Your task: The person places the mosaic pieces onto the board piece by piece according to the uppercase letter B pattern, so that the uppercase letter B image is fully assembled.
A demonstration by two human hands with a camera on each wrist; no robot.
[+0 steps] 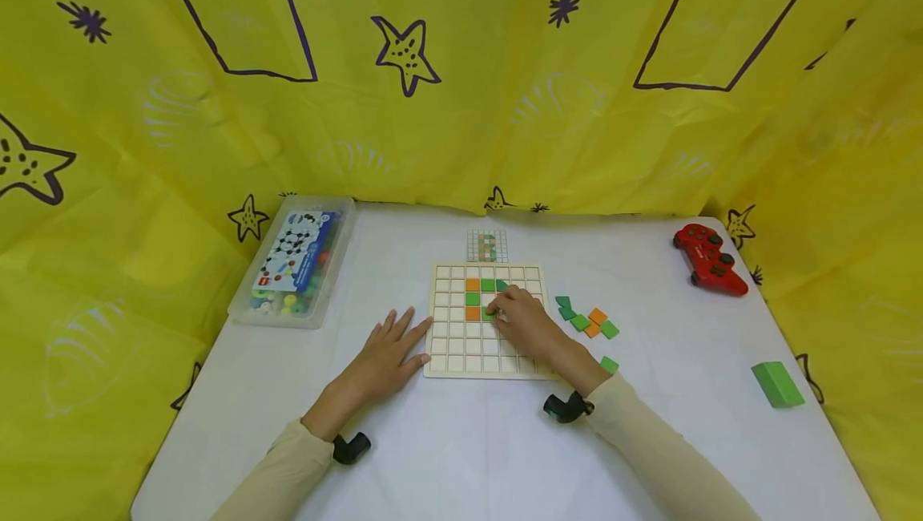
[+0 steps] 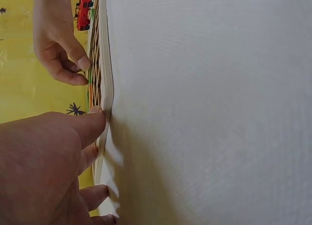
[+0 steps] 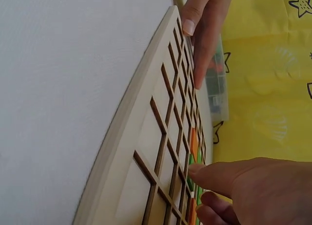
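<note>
A wooden grid board (image 1: pixel 473 349) lies on the table. Orange tiles (image 1: pixel 472 284) and green tiles (image 1: pixel 472 299) sit in several of its cells. My right hand (image 1: pixel 530 325) is over the middle of the board, thumb and fingers bent together at a green tile (image 1: pixel 487 315) in the grid. From the right wrist view, the thumb is on this green tile (image 3: pixel 190 172). My left hand (image 1: pixel 385 357) lies on the table with fingers spread, thumb and index fingertip against the board's left edge.
Loose green and orange tiles (image 1: pixel 597 316) are scattered right of the board. Behind it lies a small pattern card (image 1: pixel 487 246). A clear plastic box of colourful pieces (image 1: pixel 292 260) stands at back left. At right are a red game controller (image 1: pixel 710 259) and a green block (image 1: pixel 777 384).
</note>
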